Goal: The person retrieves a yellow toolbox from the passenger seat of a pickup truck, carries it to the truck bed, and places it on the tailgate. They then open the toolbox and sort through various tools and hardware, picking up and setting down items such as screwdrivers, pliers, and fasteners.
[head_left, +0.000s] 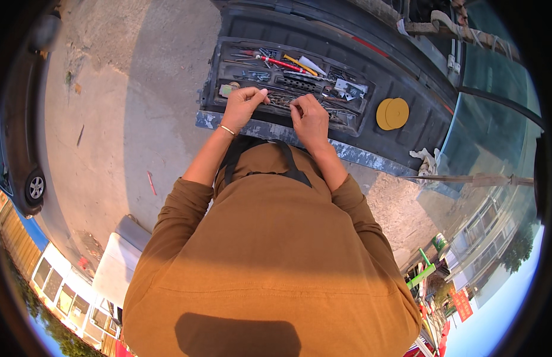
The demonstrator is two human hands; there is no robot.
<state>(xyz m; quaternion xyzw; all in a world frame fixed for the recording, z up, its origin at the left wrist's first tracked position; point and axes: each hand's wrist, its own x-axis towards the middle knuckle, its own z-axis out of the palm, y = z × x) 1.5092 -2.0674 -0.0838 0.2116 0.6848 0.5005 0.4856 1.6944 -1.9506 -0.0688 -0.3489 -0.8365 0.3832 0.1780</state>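
A dark, compartmented tray (366, 113) lies in front of me, filled with screws and other small hardware. My left hand (241, 108) is over its near left part, thumb and forefinger pinched together; what they hold, if anything, is too small to make out. My right hand (311, 122) is over the near middle, fingers curled down and closed, their tips partly hidden. Between the two hands lies a heap of small metal pieces (280, 100). Farther back are a red pen-like stick (282, 63) and a thin yellow tool (301, 65).
The tray sits on a ribbed black truck bed (400, 140) with a worn metal edge (371, 156). Two round yellow discs (397, 113) overlap to the right, near a crumpled white cloth (427, 162). A glass panel (484, 131) stands at the right. A parked car (23, 131) is far left.
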